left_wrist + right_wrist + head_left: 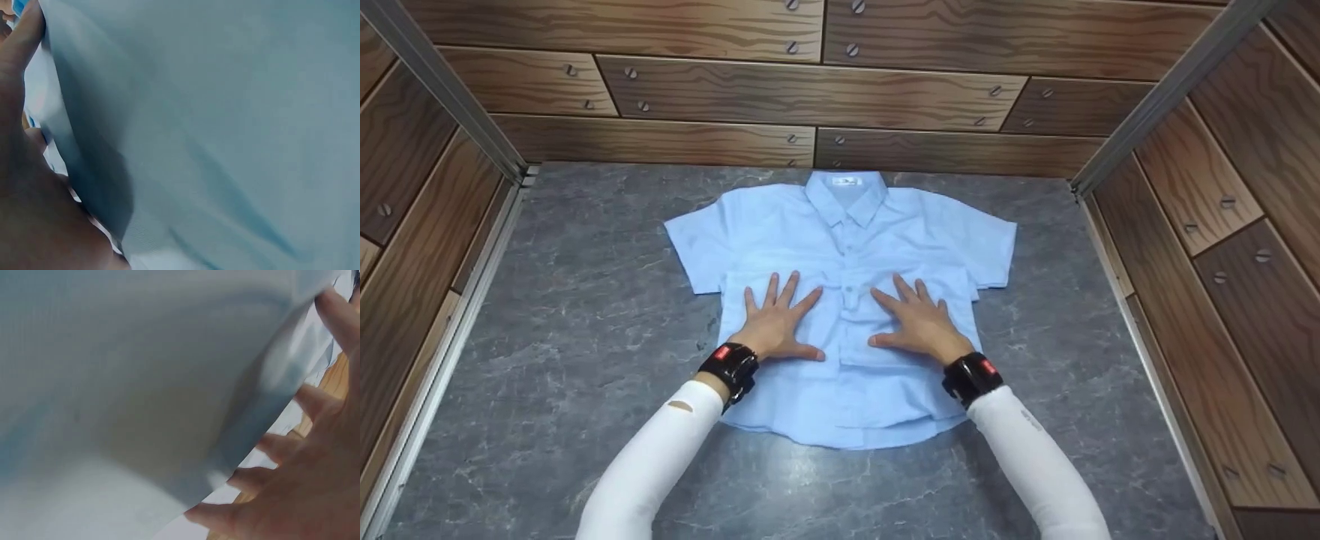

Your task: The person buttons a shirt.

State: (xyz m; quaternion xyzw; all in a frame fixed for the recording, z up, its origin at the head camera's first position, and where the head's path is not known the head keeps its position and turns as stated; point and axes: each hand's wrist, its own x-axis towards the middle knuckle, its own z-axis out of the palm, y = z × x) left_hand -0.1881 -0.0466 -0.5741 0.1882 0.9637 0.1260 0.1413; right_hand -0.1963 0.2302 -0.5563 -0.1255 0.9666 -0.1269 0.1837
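Note:
A light blue short-sleeved button-up shirt (851,405) lies spread front side up, its collar toward the back wall and both sleeves out to the sides. My left hand (776,326) rests on the left half of its front with fingers spread. On the other half, my right hand (919,322) lies likewise, fingers splayed, thumb toward the button line. Small wrinkles run between and below the hands. Pale blue cloth (225,112) fills most of the left wrist view, with hand at its left edge. In the right wrist view, several fingertips (256,481) touch the edge of the cloth.
The shirt lies on a dark grey marbled tabletop (585,300). Wood-patterned panels (810,90) stand at the back and both sides, with metal rails (442,360) along the edges. Black bands (731,367) are on both wrists, above white sleeves (660,442).

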